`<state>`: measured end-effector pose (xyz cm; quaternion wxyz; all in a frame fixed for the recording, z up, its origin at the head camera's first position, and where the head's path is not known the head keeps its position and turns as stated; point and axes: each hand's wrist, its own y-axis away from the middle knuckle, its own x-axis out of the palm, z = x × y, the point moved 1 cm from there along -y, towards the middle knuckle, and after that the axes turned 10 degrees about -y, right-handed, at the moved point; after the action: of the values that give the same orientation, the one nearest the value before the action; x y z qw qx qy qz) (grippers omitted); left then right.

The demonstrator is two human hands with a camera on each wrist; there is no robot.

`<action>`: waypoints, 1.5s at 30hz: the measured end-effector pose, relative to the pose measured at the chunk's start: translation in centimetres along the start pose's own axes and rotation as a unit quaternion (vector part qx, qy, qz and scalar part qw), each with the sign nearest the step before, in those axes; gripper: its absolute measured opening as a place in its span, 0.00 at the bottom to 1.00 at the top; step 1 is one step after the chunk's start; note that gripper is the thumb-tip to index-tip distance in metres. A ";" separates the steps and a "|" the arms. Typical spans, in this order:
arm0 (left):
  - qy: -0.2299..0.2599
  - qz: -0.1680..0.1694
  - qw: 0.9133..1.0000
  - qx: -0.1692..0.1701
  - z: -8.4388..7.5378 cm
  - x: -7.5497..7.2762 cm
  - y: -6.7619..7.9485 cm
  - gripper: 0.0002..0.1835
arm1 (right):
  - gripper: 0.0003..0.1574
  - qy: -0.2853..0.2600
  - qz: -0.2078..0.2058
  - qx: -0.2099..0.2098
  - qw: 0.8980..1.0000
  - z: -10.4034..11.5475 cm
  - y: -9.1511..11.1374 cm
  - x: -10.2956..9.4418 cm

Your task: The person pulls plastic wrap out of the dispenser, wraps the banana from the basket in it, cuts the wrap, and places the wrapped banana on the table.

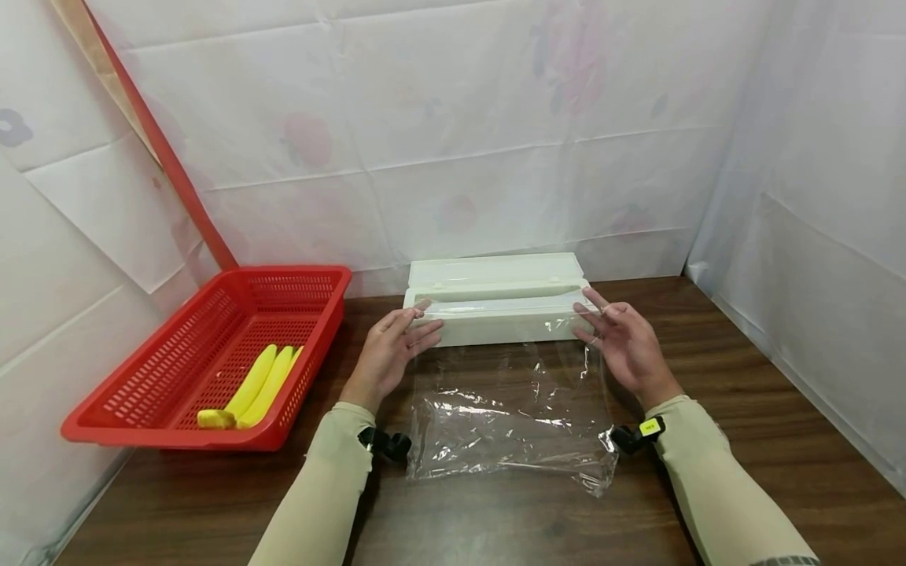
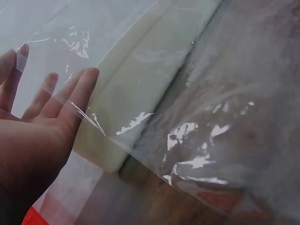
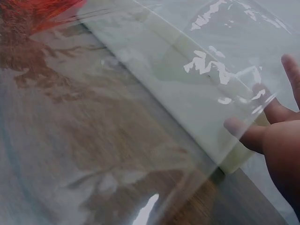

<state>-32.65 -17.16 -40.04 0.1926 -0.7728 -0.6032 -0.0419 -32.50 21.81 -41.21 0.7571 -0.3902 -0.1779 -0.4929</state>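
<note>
From here I count two sets of fingers point(image 2: 85, 91), one plastic sheet point(image 1: 510, 424), one box point(image 1: 495, 273), one basket point(image 1: 170, 436), three bananas point(image 1: 255, 381), two wrist straps point(image 1: 385, 445), one surface point(image 1: 750, 354).

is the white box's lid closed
No, in the head view the lid is raised behind the white box, leaving the top open.

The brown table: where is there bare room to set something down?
The table has its widest bare patch between the right sleeve and the right wall sheet. Smaller ones lie in front of the clear film and between the red basket and left sleeve. The middle is crowded: film, white box, left hand and right hand.
</note>
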 end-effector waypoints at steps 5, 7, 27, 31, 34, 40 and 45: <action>-0.017 0.014 1.000 0.006 0.2 -0.3 0.2 0.10 | 0.23 -0.013 -0.002 0.002 1.000 0.0 -0.1 0.0; -0.021 0.016 1.000 0.009 0.3 -0.4 0.4 0.10 | 0.25 -0.016 -0.010 0.005 1.000 -0.1 0.0 -0.1; -0.156 -0.027 0.984 -0.083 0.4 -1.1 3.7 0.18 | 0.16 0.034 -0.094 0.038 0.994 -0.7 1.8 0.0; -0.189 -0.036 0.975 -0.109 0.7 -1.0 4.4 0.22 | 0.11 0.064 -0.108 0.035 0.991 -0.2 2.6 0.1; -0.193 -0.051 0.972 -0.122 0.9 -1.0 4.7 0.23 | 0.08 0.100 -0.126 0.039 0.986 0.3 3.4 0.2; -0.213 -0.104 0.964 -0.121 0.7 -1.0 5.1 0.22 | 0.07 0.189 -0.166 0.054 0.966 0.6 5.0 0.6; -0.242 -0.127 0.953 -0.132 0.5 -0.8 5.4 0.17 | 0.09 0.227 -0.153 0.066 0.959 0.9 6.3 1.0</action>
<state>-27.82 -18.80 -42.10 -0.0699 -0.6953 -0.7140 0.0430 -26.34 23.24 -42.63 0.7170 -0.1855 -0.0905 -0.6658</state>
